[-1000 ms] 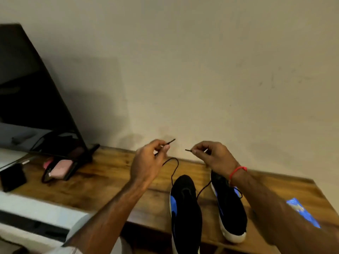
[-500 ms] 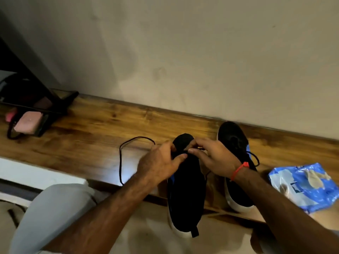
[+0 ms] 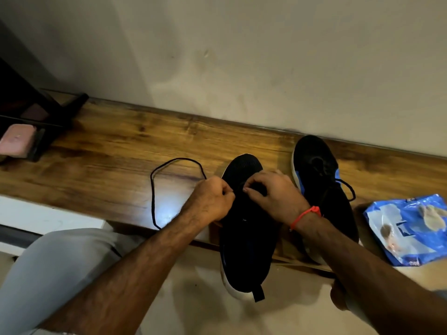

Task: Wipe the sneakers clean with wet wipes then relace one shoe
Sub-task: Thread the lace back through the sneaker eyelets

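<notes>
Both hands, left (image 3: 212, 200) and right (image 3: 273, 197), fingers curled, pinching black lace (image 3: 154, 189) over near sneaker (image 3: 244, 250).

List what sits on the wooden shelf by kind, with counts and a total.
Black sneakers: 2 (near, far)
Loose black lace: 1
Blue wipes pack: 1
Pink item at the left edge: 1
Total: 5

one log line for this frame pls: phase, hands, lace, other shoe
phase: relacing | left hand: pinches lace | right hand: at eyelets of near sneaker | far sneaker: laced, untouched | wipes pack: idle
</notes>
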A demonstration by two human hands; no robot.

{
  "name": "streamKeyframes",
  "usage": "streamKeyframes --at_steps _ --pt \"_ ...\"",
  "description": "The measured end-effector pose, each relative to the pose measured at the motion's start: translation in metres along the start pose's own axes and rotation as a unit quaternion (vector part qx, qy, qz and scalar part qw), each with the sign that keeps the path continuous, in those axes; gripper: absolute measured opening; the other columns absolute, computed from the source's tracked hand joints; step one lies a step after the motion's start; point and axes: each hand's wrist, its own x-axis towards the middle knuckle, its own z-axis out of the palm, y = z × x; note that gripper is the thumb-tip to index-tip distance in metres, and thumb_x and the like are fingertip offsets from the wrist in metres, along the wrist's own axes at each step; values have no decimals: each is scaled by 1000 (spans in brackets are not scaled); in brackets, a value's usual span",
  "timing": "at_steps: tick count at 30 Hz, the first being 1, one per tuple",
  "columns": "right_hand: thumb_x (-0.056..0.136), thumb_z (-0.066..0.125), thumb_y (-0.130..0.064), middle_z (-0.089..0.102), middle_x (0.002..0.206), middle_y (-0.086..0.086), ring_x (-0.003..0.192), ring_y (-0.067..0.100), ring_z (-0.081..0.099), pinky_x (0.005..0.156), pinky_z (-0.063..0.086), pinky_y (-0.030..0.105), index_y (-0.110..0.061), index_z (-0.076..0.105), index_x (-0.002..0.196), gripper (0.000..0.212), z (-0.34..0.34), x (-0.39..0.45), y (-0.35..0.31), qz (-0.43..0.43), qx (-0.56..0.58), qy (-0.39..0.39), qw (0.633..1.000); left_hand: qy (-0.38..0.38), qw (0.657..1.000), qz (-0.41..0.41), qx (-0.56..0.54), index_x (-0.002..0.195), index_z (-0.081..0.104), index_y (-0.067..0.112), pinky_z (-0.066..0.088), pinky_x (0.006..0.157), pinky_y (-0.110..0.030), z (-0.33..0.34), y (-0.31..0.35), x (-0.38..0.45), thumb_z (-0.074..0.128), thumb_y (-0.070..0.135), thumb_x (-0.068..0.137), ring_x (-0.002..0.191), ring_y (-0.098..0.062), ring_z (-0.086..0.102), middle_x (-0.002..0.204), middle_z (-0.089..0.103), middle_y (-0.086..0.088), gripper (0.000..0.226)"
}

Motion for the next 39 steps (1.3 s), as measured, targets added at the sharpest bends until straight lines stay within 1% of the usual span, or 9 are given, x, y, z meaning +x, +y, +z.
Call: streamKeyframes --at_steps 3,6,13,17,21,29,35,37,39 --pt "91 63 -35 56 105 -10 108 14 49 94 44 35 -31 66 93 5 5 0 -1 16 4 22 1000 7 998 -17 -66 98 77 18 44 52 -9 0 -5 -1 61 20 99 75 0 59 83 64 14 17" --pt "88 65 -36 41 103 -12 106 9 43 91 46 34 -29 62 88 8 6 0 -3 40 0 30 999 10 994 -19 -103 100 77 17 56 64 -21 -1 -5 -4 61 20 99 82 -5 65 83 62 16 15" --pt "87 65 -38 39 107 -9 109 15 38 95 43 37 -25 67 90 13 5 -1 -7 35 -33 26 999 5 992 -20 -123 100 77 16 63 78 -39 -2 -1 -7 62 19 99 88 -14 71 97 73 1 16" --pt "87 66 -39 36 111 -10 112 15 33 95 36 38 -29 67 91 11 2 -2 -12 22 -34 10 999 8 992 -22 -125 99 77 17 64 73 -40 -3 1 -8 62 19 98 86 -15 72 96 73 1 16" --pt "85 66 -42 38 114 -12 115 13 30 96 34 40 -37 59 84 9 -2 -4 -14 16 -22 -15 1000 6 993 -17 -120 99 77 16 64 70 -37 -4 2 -10 60 18 99 83 -14 72 91 71 6 17" --pt "84 67 -42 40 114 -12 116 15 30 98 32 43 -38 59 83 9 -5 -4 -15 20 -3 -35 999 -2 993 -16 -118 102 76 16 64 74 -42 -4 1 -8 61 19 100 86 -15 72 96 72 2 16" --pt "84 68 -42 39 110 -12 114 16 34 98 39 47 -35 62 81 10 4 -2 -13 55 -9 8 998 2 995 6 -102 103 77 20 59 60 -24 -3 1 -7 59 23 101 80 -7 68 93 70 8 18" --pt "83 69 -40 39 109 -11 114 17 35 98 41 47 -32 63 80 10 5 -2 -13 58 -7 16 998 2 995 6 -103 103 77 20 50 47 -15 -3 1 -7 60 23 101 74 -2 64 89 67 12 17" --pt "83 68 -39 39 108 -10 113 18 36 97 42 47 -31 63 79 10 5 -1 -13 60 -11 18 998 2 995 6 -101 103 76 21 46 44 -12 -2 1 -7 60 23 101 72 -1 63 86 65 14 17"
